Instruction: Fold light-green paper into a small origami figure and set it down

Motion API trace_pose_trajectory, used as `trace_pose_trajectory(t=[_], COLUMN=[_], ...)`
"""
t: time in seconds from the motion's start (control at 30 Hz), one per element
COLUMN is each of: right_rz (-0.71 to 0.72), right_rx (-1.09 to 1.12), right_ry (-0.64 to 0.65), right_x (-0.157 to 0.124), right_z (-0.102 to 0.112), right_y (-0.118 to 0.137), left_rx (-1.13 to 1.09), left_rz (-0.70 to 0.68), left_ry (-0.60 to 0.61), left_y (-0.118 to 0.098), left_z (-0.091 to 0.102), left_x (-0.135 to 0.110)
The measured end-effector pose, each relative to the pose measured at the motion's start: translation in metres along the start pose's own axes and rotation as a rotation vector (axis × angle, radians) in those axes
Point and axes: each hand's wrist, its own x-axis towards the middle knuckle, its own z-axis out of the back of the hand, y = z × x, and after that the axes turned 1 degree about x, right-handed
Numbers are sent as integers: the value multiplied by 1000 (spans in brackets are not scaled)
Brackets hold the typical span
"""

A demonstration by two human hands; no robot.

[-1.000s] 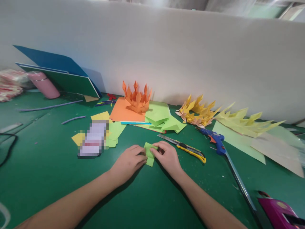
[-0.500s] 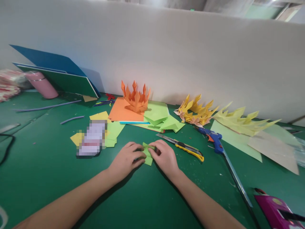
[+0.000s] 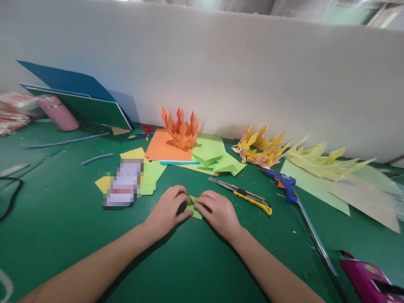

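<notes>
A small piece of light green paper [image 3: 197, 213] with folds in it lies on the green table between my two hands. My left hand [image 3: 169, 209] grips its left side, fingers bent over the far edge and thumb along the near part. From the right, my right hand [image 3: 219, 212] pinches the paper, thumb and fingertips close to its middle. The fingers cover much of the paper, so its full shape is hidden. Just beyond my right hand lies a utility knife [image 3: 241, 195] with a yellow handle and its blade out.
An orange paper crown [image 3: 183, 134] stands on coloured sheets at the back. Yellow [image 3: 263, 147] and pale green [image 3: 328, 162] folded-paper pieces lie right of it. A blue glue gun [image 3: 284, 183], blurred phone [image 3: 124, 183], pink bottle [image 3: 58, 112] and magenta object [image 3: 368, 277] are around.
My fingers have shifted on the green paper; the right thumb and fingertips sit lower, and more of the paper is covered. The view has moved slightly left.
</notes>
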Motion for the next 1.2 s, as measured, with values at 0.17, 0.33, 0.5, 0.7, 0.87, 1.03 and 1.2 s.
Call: trace_pose_trajectory(t=[0.17,0.33,0.5,0.7,0.87,1.03,1.2], right_rz=[19,45,79,100,99,96,106], right_rx=[-80,-133,-79,-40,-46,-53,-51], right_ry=[31,57,94,110,106,98,116], right_x=[2,4,2,0,-2,-2,-2], right_z=[-2,-1,4,7,5,4,7], right_y=[-1,-4,-6,-5,-5,-6,-5], left_rx=[-64,-82,-53,-29,-48,-43,-18], left_rz=[-16,-22,-55,-67,-86,-101,-133], left_ry=[-38,17,23,25,13,24,29], left_y=[-1,2,4,3,3,3,5], left_z=[0,-1,-3,-3,-2,0,-1], left_x=[-1,0,0,0,1,2,1])
